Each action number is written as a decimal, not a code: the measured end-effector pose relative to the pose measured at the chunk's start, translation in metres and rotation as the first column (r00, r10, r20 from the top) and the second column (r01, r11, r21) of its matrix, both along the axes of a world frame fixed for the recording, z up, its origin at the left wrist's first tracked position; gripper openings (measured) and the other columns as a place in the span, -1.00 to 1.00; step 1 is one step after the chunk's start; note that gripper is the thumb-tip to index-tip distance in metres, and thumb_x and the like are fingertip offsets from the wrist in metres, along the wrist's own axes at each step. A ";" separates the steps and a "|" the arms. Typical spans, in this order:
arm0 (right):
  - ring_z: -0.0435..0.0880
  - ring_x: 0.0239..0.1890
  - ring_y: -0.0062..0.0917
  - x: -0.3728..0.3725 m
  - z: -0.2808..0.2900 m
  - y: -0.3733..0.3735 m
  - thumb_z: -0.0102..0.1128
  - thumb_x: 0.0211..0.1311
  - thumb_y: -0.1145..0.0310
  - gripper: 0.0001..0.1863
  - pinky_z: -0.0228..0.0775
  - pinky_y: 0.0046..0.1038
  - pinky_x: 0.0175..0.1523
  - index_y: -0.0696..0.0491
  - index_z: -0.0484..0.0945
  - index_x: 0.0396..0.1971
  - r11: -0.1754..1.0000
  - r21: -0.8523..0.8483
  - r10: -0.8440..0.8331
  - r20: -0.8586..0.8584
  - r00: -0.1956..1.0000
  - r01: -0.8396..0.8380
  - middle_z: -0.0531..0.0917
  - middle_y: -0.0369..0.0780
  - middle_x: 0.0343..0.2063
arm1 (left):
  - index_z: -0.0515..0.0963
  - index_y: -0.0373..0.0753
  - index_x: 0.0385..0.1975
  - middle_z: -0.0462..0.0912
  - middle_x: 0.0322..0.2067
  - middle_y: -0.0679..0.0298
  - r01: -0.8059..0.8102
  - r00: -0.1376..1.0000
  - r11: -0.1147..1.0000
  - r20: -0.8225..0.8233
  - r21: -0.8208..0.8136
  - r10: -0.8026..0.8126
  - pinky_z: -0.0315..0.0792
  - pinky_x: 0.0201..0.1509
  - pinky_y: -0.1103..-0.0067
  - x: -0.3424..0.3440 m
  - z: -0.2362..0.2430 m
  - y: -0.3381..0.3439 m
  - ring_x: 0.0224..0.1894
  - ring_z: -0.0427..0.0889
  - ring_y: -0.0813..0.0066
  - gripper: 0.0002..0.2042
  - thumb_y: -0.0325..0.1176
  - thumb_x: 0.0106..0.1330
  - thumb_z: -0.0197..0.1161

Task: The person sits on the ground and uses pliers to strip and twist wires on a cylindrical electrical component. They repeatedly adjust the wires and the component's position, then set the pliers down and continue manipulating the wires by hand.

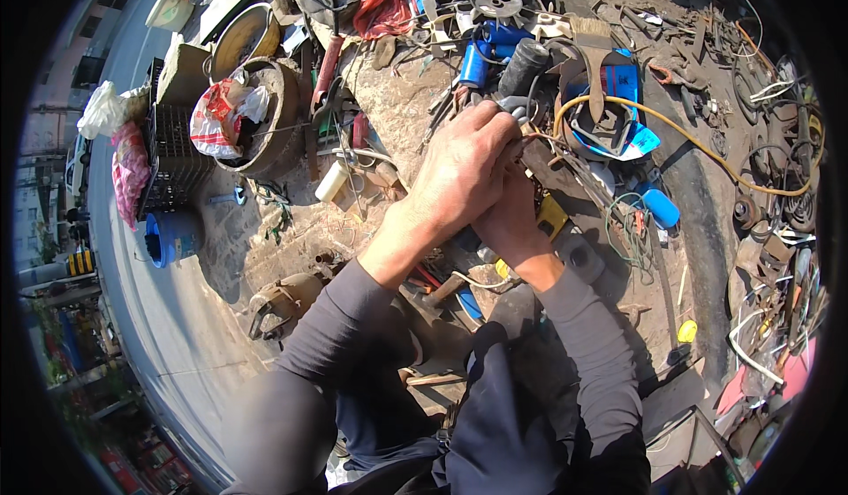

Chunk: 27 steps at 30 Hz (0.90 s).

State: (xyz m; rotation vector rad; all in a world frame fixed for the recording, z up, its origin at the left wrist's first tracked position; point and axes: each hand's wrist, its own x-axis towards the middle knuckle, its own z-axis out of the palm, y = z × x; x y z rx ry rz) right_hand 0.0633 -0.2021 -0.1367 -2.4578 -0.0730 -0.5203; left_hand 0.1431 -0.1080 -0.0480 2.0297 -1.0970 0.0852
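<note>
My left hand (pixel 466 155) is closed, its fingers wrapped round something mostly hidden beneath them. A small grey metal end (pixel 513 105) pokes out past its knuckles. Just below and to the right, my right hand (pixel 515 221) presses close against the left one, and its fingers are covered by it. Beyond the knuckles lie a blue cylinder (pixel 474 65) and a dark grey cylinder (pixel 526 64). A paintbrush (pixel 594 53) leans in a cut-open blue container (pixel 638 142) to the right of my hands.
A yellow hose (pixel 707 149) arcs across the right side. Scrap metal and cables (pixel 799 177) crowd the far right. To the left are a round tub (pixel 281 133) holding a red-and-white bag (pixel 216 122), a black crate (pixel 172 155) and a blue bucket (pixel 175 237). A hammer (pixel 446 288) lies near my knees.
</note>
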 end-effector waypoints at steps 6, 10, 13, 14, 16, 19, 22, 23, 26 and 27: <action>0.62 -0.02 0.04 -0.045 0.045 0.001 0.30 0.30 0.42 -0.56 0.49 -0.08 0.10 0.28 0.54 0.12 0.988 0.135 -0.066 -0.081 0.995 0.076 0.62 0.05 -0.08 | 0.70 -0.26 -0.21 0.59 -0.30 0.13 0.024 0.997 0.999 -0.078 0.037 -0.022 0.51 -0.10 0.29 -0.004 0.004 0.006 -0.17 0.60 0.06 -0.87 -0.54 0.27 0.39; 0.68 -0.05 -0.12 -0.061 0.090 -0.027 0.32 0.36 0.52 -0.73 0.54 -0.10 0.10 0.18 0.65 0.02 0.960 0.256 -0.161 0.178 0.971 0.113 0.66 -0.04 -0.07 | 0.76 -0.13 -0.20 0.66 -0.07 0.17 0.109 0.994 0.990 -0.039 0.095 -0.105 0.53 0.18 0.22 -0.004 -0.008 0.018 0.10 0.57 0.00 -0.80 -0.39 0.18 0.53; 0.67 -0.01 -0.13 -0.041 0.092 -0.050 0.34 0.37 0.42 -0.69 0.49 -0.17 0.14 0.17 0.66 0.06 0.991 0.050 -0.130 0.125 0.984 0.125 0.67 -0.08 -0.06 | 0.78 -0.12 -0.14 0.56 0.23 0.02 0.050 0.986 0.999 -0.161 -0.012 -0.052 0.46 0.33 0.13 -0.008 -0.016 0.022 0.28 0.49 -0.08 -0.72 -0.39 0.12 0.60; 0.69 -0.08 -0.13 -0.035 0.089 -0.053 0.32 0.42 0.39 -0.70 0.53 -0.16 0.10 0.16 0.68 0.08 0.989 0.136 -0.075 0.075 0.994 0.064 0.70 -0.06 -0.11 | 0.78 -0.13 -0.15 0.53 0.26 -0.03 -0.002 0.979 1.000 -0.205 0.018 0.006 0.44 0.36 0.13 -0.006 -0.017 0.024 0.30 0.49 -0.10 -0.70 -0.39 0.10 0.62; 0.71 -0.28 -0.18 -0.029 0.079 -0.047 0.37 0.43 0.37 -0.74 0.57 -0.21 -0.13 0.11 0.72 0.04 0.931 0.364 -0.053 0.031 0.998 0.038 0.69 -0.08 -0.28 | 0.75 -0.12 -0.06 0.47 0.33 -0.04 -0.022 0.961 0.999 -0.277 0.026 0.028 0.40 0.44 0.15 -0.002 -0.018 0.029 0.39 0.44 -0.10 -0.66 -0.33 0.15 0.63; 0.70 -0.36 -0.25 -0.031 0.068 -0.046 0.47 0.37 0.33 -0.79 0.53 -0.29 -0.26 0.08 0.76 -0.09 0.910 0.411 -0.078 0.038 0.996 0.056 0.67 -0.13 -0.35 | 0.43 -0.24 0.35 0.40 0.37 -0.02 -0.052 0.816 0.986 -0.576 -0.161 -0.051 0.40 0.49 0.26 0.000 -0.019 0.036 0.45 0.42 0.12 -0.35 -0.36 0.29 0.57; 0.69 -0.37 -0.26 -0.032 0.067 -0.053 0.50 0.34 0.32 -0.81 0.52 -0.28 -0.26 0.10 0.74 -0.20 0.894 0.438 -0.103 -0.006 0.995 0.096 0.66 -0.14 -0.37 | 0.37 -0.34 0.36 0.50 0.29 0.08 -0.416 0.394 0.872 -0.915 -0.259 -0.084 0.46 0.39 0.38 -0.003 -0.022 0.040 0.35 0.52 0.30 -0.47 -0.46 0.45 0.39; 0.69 -0.37 -0.26 -0.032 0.067 -0.056 0.51 0.33 0.31 -0.81 0.51 -0.28 -0.27 0.10 0.74 -0.21 0.899 0.427 -0.089 -0.034 0.995 0.095 0.65 -0.14 -0.37 | 0.40 -0.38 0.32 0.61 0.17 0.09 -0.449 0.379 0.868 -0.925 -0.211 -0.029 0.52 0.33 0.42 -0.005 -0.025 0.038 0.22 0.63 0.33 -0.55 -0.42 0.51 0.33; 0.68 -0.37 -0.24 -0.032 0.073 -0.063 0.52 0.31 0.29 -0.80 0.50 -0.26 -0.27 0.10 0.73 -0.25 0.916 0.392 -0.043 -0.107 0.993 0.082 0.64 -0.13 -0.38 | 0.56 -0.39 0.17 0.72 0.01 0.16 -0.435 0.072 0.862 -0.965 -0.259 -0.253 0.60 0.26 0.42 -0.006 -0.033 0.031 0.04 0.73 0.38 -0.72 -0.39 0.60 0.22; 0.68 -0.37 -0.23 -0.032 0.074 -0.065 0.51 0.31 0.29 -0.80 0.49 -0.24 -0.26 0.10 0.72 -0.26 0.922 0.380 -0.032 -0.126 0.992 0.078 0.63 -0.13 -0.38 | 0.59 -0.39 0.12 0.74 -0.01 0.16 -0.430 0.140 0.874 -0.973 -0.227 -0.184 0.61 0.23 0.44 -0.007 -0.035 0.027 0.02 0.74 0.41 -0.74 -0.37 0.57 0.28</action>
